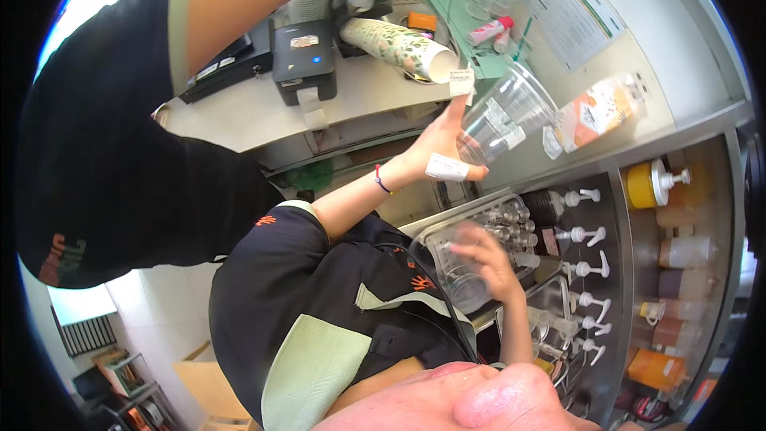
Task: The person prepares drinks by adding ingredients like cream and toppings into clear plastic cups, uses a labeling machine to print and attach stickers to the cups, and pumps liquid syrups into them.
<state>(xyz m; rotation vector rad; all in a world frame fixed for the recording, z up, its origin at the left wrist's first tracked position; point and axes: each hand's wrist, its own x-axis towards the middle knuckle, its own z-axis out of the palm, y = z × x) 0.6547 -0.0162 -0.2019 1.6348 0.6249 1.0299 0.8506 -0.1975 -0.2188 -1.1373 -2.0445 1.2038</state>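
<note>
A large clear plastic cup point(508, 111) with a printed label on its side is tilted in my left hand point(446, 140), whose fingers are around its lower end. Two white printed labels cling to this hand, one at a raised fingertip point(461, 82), the other by a digit near the cup's base point(446, 167). My right hand point(488, 260), slightly blurred, has its fingers apart over a metal tray point(431, 233). Below it in the picture is a clear round container point(467, 292); I cannot tell whether they touch. Small clear vessels point(514, 227) stand in the tray.
A co-worker's arm point(251, 3) reaches across the top left. A black label printer point(304, 60), stacked patterned paper cups point(395, 48) and a patterned carton point(598, 114) are on the counter. White pump dispensers point(589, 234) line the right, before a shelf of bottles.
</note>
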